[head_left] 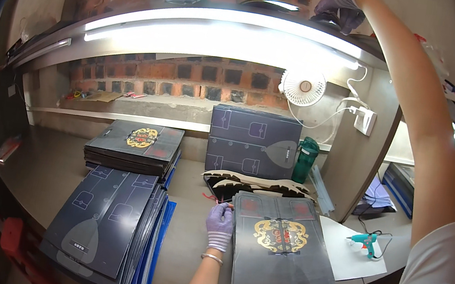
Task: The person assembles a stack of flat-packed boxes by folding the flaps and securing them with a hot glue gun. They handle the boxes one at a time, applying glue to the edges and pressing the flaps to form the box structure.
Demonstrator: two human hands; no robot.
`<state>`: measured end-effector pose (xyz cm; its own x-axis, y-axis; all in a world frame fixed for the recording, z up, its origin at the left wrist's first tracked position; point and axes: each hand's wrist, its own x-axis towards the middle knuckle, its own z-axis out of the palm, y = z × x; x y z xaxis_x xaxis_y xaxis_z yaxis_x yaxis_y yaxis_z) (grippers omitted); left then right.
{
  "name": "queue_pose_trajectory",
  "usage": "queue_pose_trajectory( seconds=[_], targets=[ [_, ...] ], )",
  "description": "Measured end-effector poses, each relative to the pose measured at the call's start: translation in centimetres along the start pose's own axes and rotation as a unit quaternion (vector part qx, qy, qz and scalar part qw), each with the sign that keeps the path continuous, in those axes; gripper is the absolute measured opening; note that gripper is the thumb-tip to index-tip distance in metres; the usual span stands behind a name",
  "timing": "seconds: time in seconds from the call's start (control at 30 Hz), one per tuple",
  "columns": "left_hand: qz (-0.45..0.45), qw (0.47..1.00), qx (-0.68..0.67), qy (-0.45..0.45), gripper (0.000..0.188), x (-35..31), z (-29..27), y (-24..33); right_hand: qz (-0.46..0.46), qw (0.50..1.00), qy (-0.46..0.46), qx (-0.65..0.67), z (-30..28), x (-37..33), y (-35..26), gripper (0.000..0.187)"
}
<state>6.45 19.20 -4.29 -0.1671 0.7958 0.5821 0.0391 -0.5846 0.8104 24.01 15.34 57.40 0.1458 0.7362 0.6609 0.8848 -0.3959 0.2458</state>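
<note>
rough red brick wall (191, 72) and a long white strip light (220, 32) back a smooth grey-brown workbench (182, 247). squared stack of black printed sheets with a gold-and-red emblem (284, 256) lies at the near edge, probably set there for easy reach. cream-and-black cut-out pieces (256, 183) lie just behind it. a teal glue gun (366, 240) sits on a flat white sheet (342, 259), perhaps to spare the bench from drips.

the left hand in a purple glove with a striped cuff (219, 220) rests at the stack's upper left edge, fingers curled, possibly steadying it; whether it pinches anything cannot be told. the right hand, likewise gloved in purple (342, 7), is raised above the shelf light, arm stretched long and high; its grasp cannot be made out.
</note>
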Motion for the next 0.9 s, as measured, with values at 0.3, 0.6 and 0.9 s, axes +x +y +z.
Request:
queue_pose_trajectory(
  seconds=[0.3,0.6,0.9],
  targets=[
    [-0.021,1.0,0.0,-0.019,0.01,-0.4,0.2,-1.2,-0.001,1.0,0.0,-0.002,-0.3,-0.3,-0.3,0.052],
    [-0.061,0.995,-0.032,-0.073,0.012,-1.5,1.4,-0.5,0.0,1.0,0.002,-0.015,-0.1,-0.3,0.3,0.046],
    [-0.035,0.999,0.017,-0.012,0.012,-1.2,-0.2,-2.0,-0.009,0.995,0.09,-0.037,-2.5,-0.5,2.9,0.041]
  ],
)
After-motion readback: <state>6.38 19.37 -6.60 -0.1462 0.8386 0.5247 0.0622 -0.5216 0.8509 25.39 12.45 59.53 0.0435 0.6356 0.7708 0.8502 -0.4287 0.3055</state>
